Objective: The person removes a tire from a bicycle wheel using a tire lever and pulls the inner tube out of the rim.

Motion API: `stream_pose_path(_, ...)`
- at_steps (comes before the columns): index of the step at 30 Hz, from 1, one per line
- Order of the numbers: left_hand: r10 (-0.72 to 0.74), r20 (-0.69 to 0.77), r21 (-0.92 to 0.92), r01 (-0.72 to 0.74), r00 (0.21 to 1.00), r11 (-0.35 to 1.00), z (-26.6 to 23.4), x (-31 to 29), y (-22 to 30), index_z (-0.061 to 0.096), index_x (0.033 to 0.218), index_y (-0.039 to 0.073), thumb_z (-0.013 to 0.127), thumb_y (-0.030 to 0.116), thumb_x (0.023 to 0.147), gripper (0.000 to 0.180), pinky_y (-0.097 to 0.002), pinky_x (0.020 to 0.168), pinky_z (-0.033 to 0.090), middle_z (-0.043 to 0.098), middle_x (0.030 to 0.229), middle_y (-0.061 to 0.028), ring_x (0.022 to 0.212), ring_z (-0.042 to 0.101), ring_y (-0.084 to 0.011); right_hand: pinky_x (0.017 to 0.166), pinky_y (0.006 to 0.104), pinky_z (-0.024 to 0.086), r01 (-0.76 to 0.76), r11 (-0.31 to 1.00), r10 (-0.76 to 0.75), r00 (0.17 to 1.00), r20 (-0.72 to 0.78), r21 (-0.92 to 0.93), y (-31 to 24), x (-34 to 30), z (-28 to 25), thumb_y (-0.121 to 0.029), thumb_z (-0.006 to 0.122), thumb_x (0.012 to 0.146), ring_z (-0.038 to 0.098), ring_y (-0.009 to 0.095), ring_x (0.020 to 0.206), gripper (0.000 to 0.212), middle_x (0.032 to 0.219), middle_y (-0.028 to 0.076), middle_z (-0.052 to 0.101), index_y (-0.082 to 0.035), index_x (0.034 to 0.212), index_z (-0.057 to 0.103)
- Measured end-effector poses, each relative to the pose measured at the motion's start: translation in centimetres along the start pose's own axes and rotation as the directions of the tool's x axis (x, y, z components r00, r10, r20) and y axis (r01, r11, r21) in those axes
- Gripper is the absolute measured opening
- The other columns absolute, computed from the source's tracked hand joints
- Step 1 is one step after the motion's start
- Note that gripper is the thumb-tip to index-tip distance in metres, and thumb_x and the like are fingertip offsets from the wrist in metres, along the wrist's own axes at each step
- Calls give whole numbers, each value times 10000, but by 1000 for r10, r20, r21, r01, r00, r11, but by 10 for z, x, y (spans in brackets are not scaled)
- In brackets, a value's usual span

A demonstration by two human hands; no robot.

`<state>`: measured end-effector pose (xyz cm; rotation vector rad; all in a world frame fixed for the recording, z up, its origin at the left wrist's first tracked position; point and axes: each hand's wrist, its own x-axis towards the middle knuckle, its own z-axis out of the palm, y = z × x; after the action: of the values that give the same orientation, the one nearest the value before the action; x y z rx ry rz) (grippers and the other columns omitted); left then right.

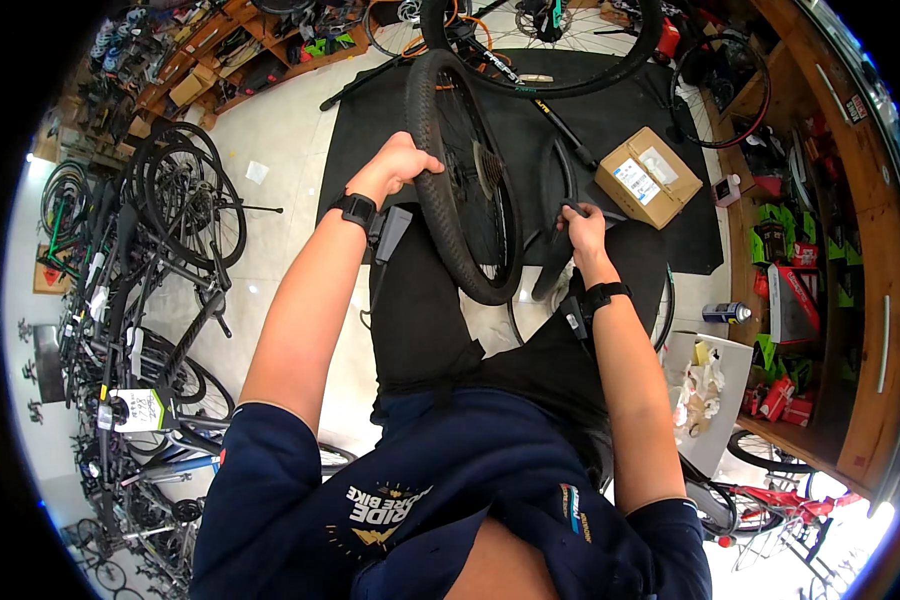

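Note:
A bicycle wheel with a knobbly black tyre stands upright between my knees, its cassette showing through the spokes. My left hand is closed on the tyre's left side, the thumb lying across the tread and the other fingers partly hidden. To the right of the wheel, my right hand pinches a black inner tube. The tube hangs in a long loop beside the wheel, its lower end near the floor. Both of my wrists carry dark straps with small devices.
A cardboard box sits on the black mat, right of the tube. Beyond it lies another bicycle wheel. A spray can and a white bin of crumpled paper are at my right. Parked bicycles crowd the left; wooden shelves line the right.

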<state>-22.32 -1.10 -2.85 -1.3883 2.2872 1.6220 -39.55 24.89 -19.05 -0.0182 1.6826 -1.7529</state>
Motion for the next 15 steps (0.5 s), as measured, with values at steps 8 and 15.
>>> stream_pose_path(8, 168, 140, -307, -118, 976, 944, 16, -10, 1, 621, 1038, -56, 683, -62, 766, 279, -375, 782, 534, 662, 986, -137, 863, 659, -250, 653, 314, 504, 4, 996, -2, 1000, -27, 88, 2, 3, 1, -63, 605, 914, 612, 192, 692, 477, 856, 154, 640, 92, 1289, 354)
stream_pose_path(15, 275, 242, -512, -118, 931, 851, 30, -12, -7, 609, 1094, -43, 672, -77, 774, 328, -349, 841, 523, 658, 1029, -110, 918, 647, -221, 696, 329, 525, 34, 991, -33, 999, -5, 133, -9, -4, 8, -139, 542, 966, 653, 204, 742, 464, 910, 196, 687, 124, 1296, 348)
